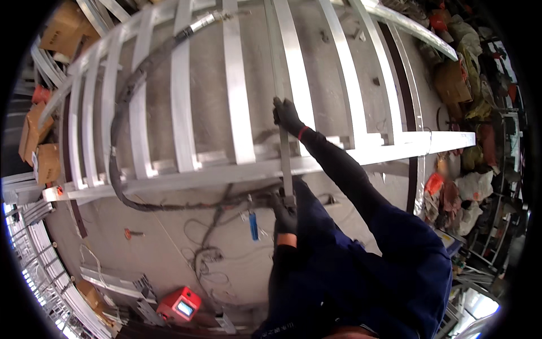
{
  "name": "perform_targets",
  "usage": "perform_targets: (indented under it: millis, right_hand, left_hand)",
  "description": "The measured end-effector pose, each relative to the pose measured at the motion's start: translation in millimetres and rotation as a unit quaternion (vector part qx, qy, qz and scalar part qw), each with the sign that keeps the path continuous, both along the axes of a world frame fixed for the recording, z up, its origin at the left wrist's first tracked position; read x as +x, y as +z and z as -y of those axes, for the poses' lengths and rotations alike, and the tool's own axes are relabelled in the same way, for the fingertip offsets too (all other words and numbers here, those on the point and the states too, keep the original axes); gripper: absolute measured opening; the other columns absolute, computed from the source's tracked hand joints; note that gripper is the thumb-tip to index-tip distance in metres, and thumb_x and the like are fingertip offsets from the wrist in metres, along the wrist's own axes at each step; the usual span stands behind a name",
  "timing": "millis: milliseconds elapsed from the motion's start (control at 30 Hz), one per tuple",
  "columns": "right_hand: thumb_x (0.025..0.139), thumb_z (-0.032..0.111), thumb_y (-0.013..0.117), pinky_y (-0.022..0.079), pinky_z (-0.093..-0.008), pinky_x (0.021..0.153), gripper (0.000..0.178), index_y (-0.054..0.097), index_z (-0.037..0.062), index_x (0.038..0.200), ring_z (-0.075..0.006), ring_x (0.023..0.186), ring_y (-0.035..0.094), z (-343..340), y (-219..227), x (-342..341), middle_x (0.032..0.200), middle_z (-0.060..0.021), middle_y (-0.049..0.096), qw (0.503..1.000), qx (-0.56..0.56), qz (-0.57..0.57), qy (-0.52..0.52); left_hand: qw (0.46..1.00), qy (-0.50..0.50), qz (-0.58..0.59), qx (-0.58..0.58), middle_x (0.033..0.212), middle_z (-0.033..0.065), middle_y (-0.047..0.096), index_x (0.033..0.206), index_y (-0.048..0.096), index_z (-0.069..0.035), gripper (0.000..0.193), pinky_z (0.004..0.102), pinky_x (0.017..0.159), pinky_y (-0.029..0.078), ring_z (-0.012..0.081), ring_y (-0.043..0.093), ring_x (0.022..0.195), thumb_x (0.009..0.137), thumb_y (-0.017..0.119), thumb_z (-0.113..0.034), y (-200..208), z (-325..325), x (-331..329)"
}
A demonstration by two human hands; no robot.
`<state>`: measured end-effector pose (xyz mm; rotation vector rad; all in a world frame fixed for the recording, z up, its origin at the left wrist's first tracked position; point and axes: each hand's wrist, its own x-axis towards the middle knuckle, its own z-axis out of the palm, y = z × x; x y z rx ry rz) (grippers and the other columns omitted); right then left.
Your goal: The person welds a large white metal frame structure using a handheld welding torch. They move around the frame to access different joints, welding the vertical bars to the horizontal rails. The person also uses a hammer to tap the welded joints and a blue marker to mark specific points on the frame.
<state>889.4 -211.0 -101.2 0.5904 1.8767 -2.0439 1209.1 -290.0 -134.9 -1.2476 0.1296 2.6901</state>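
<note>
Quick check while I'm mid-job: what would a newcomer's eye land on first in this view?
First, the big pale metal frame of spaced bars spanning the upper middle, with a dark cable looping over its left part. Next, the dark-gloved right hand gripping a narrow metal strip, the left hand at its near end. Then the red box with a lit screen, lower left.

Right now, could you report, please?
Black-gloved right hand on long grey metal bar; left hand at its near end; thick black cable over silver slatted frame.
</note>
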Motion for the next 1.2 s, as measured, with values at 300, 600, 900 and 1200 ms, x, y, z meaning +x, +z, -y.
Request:
perform_targets:
  millis: [300,600,900,1200]
  right_hand:
    - [0.09,0.039,0.054,0.049,-0.0316,0.047,0.039,0.05,0.0006,0.088,-0.0166,0.053,0.055,-1,-10,-7,0.065,-0.0067,0.054,0.999,-0.037,0.009,0.0]
    - [0.092,0.042,0.047,0.051,-0.0331,0.05,0.046,0.052,-0.0034,0.093,-0.0193,0.055,0.059,0,8,3,0.067,-0.0107,0.058,0.997,0.045,0.061,0.004]
    - [0.083,0.027,0.061,0.045,-0.0442,0.079,0.043,0.052,-0.0053,0.11,-0.0382,0.094,0.054,-47,81,204,0.104,-0.0247,0.056,0.903,0.412,-0.103,0.066]
    - [0.095,0.032,0.046,0.049,-0.0286,0.06,0.033,0.051,0.0012,0.106,-0.0141,0.068,0.057,-7,7,295,0.079,-0.0069,0.058,0.999,0.042,0.0,-0.028]
  left_hand:
    - [0.785,-0.469,-0.085,-0.395,0.087,0.0139,0.062,0.099,0.057,-0.002,0.028,0.0353,0.065,0.047,0.0214,0.062,0.079,0.094,0.048,-0.028,81,45,-5]
    - [0.706,-0.5,-0.037,-0.5,0.071,0.0095,0.058,0.091,0.053,-0.002,0.029,0.0326,0.062,0.044,0.0194,0.055,0.063,0.093,0.043,-0.029,33,141,16]
    - [0.777,-0.449,-0.11,-0.428,0.062,-0.0002,0.048,0.084,0.052,-0.007,0.029,0.0264,0.051,0.041,0.0102,0.048,0.054,0.092,0.051,-0.034,27,108,-12]
    - [0.741,-0.448,-0.159,-0.475,0.061,-0.0026,0.047,0.08,0.054,-0.011,0.028,0.0267,0.048,0.039,0.0094,0.046,0.052,0.093,0.047,-0.035,-12,124,16]
